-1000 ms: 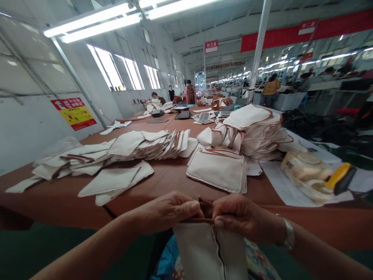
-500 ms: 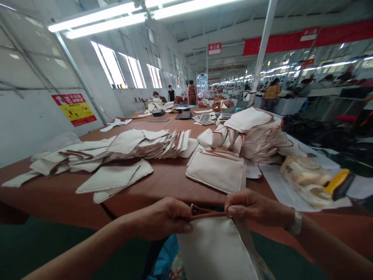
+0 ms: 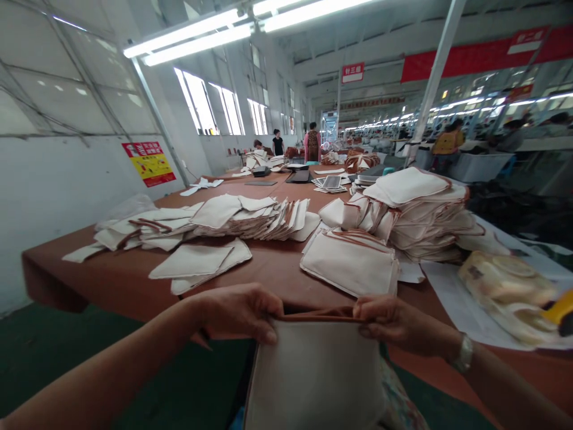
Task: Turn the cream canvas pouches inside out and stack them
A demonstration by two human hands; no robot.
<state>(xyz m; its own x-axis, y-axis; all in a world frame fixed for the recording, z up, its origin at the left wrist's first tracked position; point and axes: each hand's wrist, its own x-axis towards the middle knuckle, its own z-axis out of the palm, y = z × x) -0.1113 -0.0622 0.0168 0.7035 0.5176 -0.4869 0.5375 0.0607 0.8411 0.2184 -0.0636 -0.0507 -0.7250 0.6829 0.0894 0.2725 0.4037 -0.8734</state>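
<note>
A cream fabric pouch (image 3: 316, 370) with brown edging along its top hangs in front of me, over my lap. My left hand (image 3: 244, 313) pinches its top left corner, thumb on the near face. At the top right corner, my right hand (image 3: 394, 325), with a metallic band on the wrist, grips the edge too. Between the hands the brown rim is stretched nearly straight. Just beyond the right hand, a small stack of similar pouches (image 3: 349, 263) lies on the brown-covered table (image 3: 273, 272). The lower end of the held pouch runs out of view.
Flat cream pieces (image 3: 192, 263) lie at the left front, with a long row of pieces (image 3: 250, 218) behind. A tall pouch pile (image 3: 421, 215) stands at the right. Near the right edge are a plastic packet (image 3: 505, 292) and a yellow-and-black tool (image 3: 559, 310). Several people are farther back.
My hands have moved apart, drawing the pouch's top edge straight, and its front now faces me more squarely. The camera view has turned slightly left.
</note>
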